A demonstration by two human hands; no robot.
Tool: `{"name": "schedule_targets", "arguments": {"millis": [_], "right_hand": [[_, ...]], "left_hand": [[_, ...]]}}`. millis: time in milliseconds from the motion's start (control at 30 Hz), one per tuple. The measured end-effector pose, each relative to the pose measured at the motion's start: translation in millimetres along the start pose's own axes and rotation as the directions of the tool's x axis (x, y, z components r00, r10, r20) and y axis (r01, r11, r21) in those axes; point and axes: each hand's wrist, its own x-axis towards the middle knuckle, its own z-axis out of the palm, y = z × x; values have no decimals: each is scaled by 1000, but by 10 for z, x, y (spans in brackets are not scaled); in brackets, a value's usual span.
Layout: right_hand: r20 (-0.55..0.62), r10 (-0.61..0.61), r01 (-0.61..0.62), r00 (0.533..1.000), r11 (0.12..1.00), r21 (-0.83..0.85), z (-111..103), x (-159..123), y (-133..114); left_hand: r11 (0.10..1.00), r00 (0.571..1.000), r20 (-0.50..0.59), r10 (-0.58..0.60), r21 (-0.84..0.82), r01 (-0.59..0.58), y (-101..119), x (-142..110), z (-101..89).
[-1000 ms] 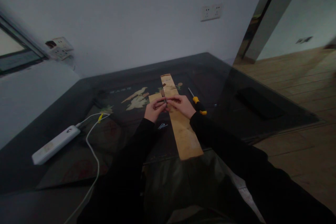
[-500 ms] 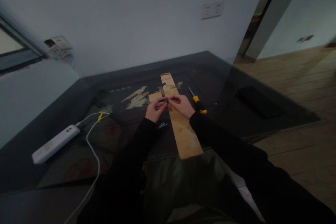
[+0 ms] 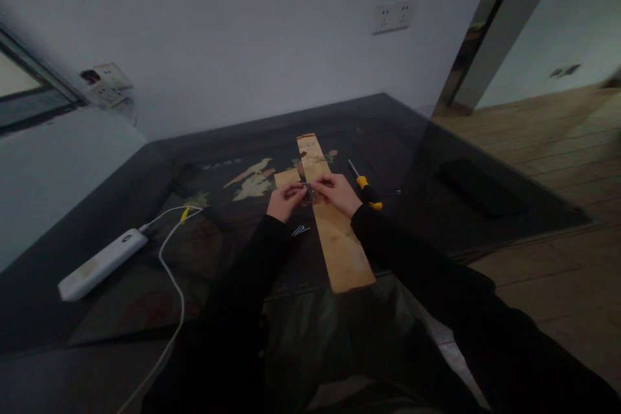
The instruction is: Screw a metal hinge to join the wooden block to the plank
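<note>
Head view: we're at a fiddly handling step, left hand (image 3: 285, 200) and right hand (image 3: 339, 193) both pinching a small dark piece (image 3: 309, 193) (too blurry to name) by the wooden board (image 3: 342, 252), and our next move probably calls for steady fingers.

Pale characters (image 3: 222, 163) on dark table (image 3: 412, 142), unreadable

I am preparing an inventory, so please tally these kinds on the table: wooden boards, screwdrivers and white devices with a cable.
Wooden boards (long board, short board): 2
Screwdriver: 1
White device with a cable: 1
Total: 4
</note>
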Motion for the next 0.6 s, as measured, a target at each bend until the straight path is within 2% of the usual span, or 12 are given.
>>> {"name": "schedule_targets", "arguments": {"millis": [100,233,400,600], "right_hand": [[22,50,-51,998,998,42,-1,2,7],[56,63,-68,996,995,77,1,4,32],[68,62,-68,996,994,85,3,-1,42],[11,48,-48,999,999,20,0,-20,-3]], "left_hand": [[1000,1000,0,-12,-27,12,-11,-3,6],[999,1000,-2,6,41,-5,-35,-11,7],[996,995,90,34,82,-41,-24,-20,19],[999,987,159,-7,33,2,4,-44,49]]}}
